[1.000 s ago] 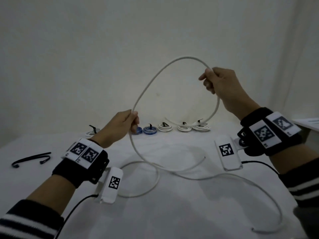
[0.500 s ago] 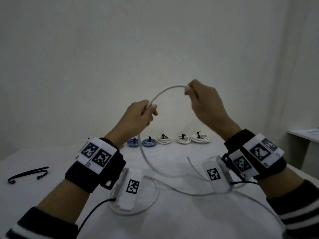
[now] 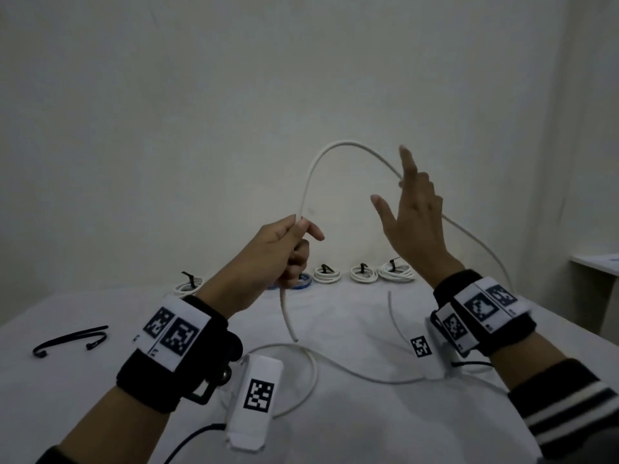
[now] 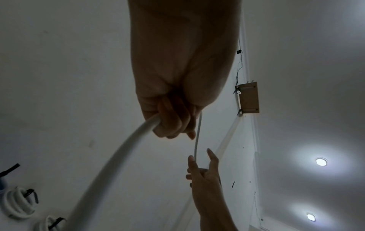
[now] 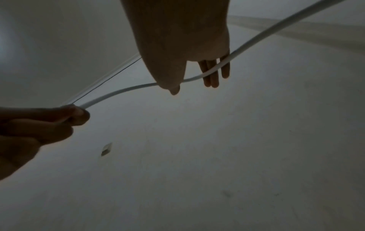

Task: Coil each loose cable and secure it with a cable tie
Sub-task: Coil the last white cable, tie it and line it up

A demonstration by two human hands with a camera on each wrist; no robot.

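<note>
Since half a second ago the right hand [image 3: 417,216] has let go of its pinch on the white cable [image 3: 338,146] and spread apart from the left hand [image 3: 284,249]. Its fingers [image 5: 212,73] now stand straight, the cable running across them; whether it rests on them or merely passes behind is hard to tell. The left hand grips the cable in a closed fist, a short end hanging below. The cable arches between the hands and trails onto the white table [image 3: 83,380], where its slack lies looped. Tied coils [image 3: 363,274] line the far edge, and black cable ties [image 3: 72,339] lie to the left.
</note>
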